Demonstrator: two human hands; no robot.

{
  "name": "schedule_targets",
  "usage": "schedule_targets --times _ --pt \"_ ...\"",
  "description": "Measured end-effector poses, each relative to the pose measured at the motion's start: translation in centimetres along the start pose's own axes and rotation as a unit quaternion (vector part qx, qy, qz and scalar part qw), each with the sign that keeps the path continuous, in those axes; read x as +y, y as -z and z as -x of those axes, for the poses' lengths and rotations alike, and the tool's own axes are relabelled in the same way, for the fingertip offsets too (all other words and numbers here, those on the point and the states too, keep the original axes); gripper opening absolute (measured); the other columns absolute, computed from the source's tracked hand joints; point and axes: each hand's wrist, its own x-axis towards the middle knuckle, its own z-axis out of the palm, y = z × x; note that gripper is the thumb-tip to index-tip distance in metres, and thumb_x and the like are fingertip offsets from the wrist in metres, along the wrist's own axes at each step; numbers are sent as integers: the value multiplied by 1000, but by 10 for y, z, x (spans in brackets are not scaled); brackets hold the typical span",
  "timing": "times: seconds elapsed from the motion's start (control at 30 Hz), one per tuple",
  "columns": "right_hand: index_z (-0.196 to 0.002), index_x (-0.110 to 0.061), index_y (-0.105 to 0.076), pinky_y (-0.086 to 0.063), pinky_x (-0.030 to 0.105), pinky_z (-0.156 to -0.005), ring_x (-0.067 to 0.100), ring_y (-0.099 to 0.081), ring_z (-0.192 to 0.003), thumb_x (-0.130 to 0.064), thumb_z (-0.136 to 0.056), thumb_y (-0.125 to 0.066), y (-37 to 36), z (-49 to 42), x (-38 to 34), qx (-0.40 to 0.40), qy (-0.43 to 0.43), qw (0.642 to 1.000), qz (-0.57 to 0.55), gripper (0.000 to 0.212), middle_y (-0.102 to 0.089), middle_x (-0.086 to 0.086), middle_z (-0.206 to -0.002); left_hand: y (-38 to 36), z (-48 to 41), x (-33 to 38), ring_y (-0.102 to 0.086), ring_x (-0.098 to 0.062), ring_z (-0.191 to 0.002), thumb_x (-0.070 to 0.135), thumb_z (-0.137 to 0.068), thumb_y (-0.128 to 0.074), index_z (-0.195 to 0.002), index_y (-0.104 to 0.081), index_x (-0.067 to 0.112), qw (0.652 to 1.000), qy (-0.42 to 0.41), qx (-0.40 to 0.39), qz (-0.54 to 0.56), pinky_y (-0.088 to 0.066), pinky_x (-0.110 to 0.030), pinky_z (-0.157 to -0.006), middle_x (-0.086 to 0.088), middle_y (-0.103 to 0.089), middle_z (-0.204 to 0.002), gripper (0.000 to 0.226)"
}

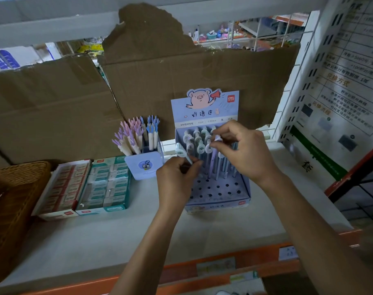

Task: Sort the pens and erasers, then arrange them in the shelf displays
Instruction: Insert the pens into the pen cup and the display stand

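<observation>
My left hand [178, 179] is curled round a pale mint pen with a round charm top [182, 151], which sticks out of my fist toward 11 o'clock, its top just beside the near-left pens standing in the display. My right hand [246, 151], at 2 o'clock from the left one, pinches the cap of a lilac pen [218, 137] between thumb and forefinger; that pen stands among the other pens in the blue cardboard pen display with a pig cartoon [204, 107], which sits on the grey shelf [117, 231] right under both hands. At 9 o'clock from my left hand stands a blue holder of claw-topped pens [144, 166], and further toward 9 o'clock lie a teal box of erasers [105, 185] and a red-and-white box of erasers [62, 188], touching side by side.
</observation>
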Motion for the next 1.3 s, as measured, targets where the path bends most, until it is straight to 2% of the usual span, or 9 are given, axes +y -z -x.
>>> schedule_targets --times 0.13,0.2,0.27,0.33,0.47,0.63,0.87,1.07,1.3 --pt "-97 -6 -66 -44 5 -78 -1 -59 -87 -15 -79 -75 -6 1 5 4 11 1000 1 22 -70 1 -88 -5 -4 -8 -65 -19 -66 20 -84 -70 -76 -70 8 996 -56 -12 -67 -52 -40 -65 -4 -69 -69 14" --pt "-95 -6 -66 -48 13 -77 5 -63 -83 -17 -78 -76 -7 1 6 -1 27 999 22 22 -71 3 -88 -7 -6 -14 -62 -23 -64 18 -84 -68 -74 -67 8 991 -77 -13 -111 -49 -41 -62 -6 -67 -66 15" --pt "-90 -5 -67 -49 23 -71 16 -65 -78 -19 -77 -76 -8 1 8 -8 61 996 69 21 -70 6 -84 -8 -7 -16 -59 -24 -62 18 -84 -68 -74 -66 8 987 -90 -9 -133 -47 -39 -59 -5 -65 -65 14" --pt "-83 -5 -68 -45 24 -69 22 -63 -74 -18 -73 -75 -10 -1 12 -12 95 988 120 17 -68 7 -80 -10 -8 -15 -57 -24 -59 16 -84 -68 -70 -64 8 985 -100 -5 -139 -43 -35 -55 -5 -64 -61 17" --pt "-75 -5 -69 -34 18 -74 23 -59 -76 -16 -71 -72 -15 -1 19 -24 118 979 166 13 -64 7 -79 -13 -10 -13 -46 -21 -52 15 -83 -68 -66 -58 9 983 -110 7 -148 -28 -27 -51 -2 -54 -55 20" --pt "-77 -5 -69 -33 17 -76 22 -59 -79 -15 -70 -74 -16 0 20 -20 112 980 164 14 -65 6 -82 -12 -11 -14 -42 -19 -51 13 -82 -70 -66 -59 8 980 -121 14 -161 -24 -18 -49 -1 -51 -55 19" --pt "-79 -5 -69 -40 26 -79 24 -61 -84 -13 -71 -76 -17 2 20 -12 109 981 161 14 -66 7 -86 -14 -13 -13 -44 -18 -52 12 -83 -68 -69 -62 8 984 -109 -2 -143 -28 -24 -53 -8 -60 -59 16" --pt "-81 -4 -69 -41 28 -81 25 -61 -85 -14 -72 -74 -18 3 21 -7 111 981 162 14 -66 7 -87 -23 -12 -24 -54 -29 -46 10 -74 -74 -58 -57 6 964 -137 -18 -226 -26 -23 -52 -13 -59 -52 23" --pt "-92 -3 -70 -47 38 -91 26 -60 -94 -18 -76 -69 -19 10 22 23 121 979 164 22 -66 9 -96 -27 -9 -22 -62 -37 -71 23 -86 -67 -77 -65 3 952 -105 -57 -280 -41 -36 -61 -18 -68 -75 22"
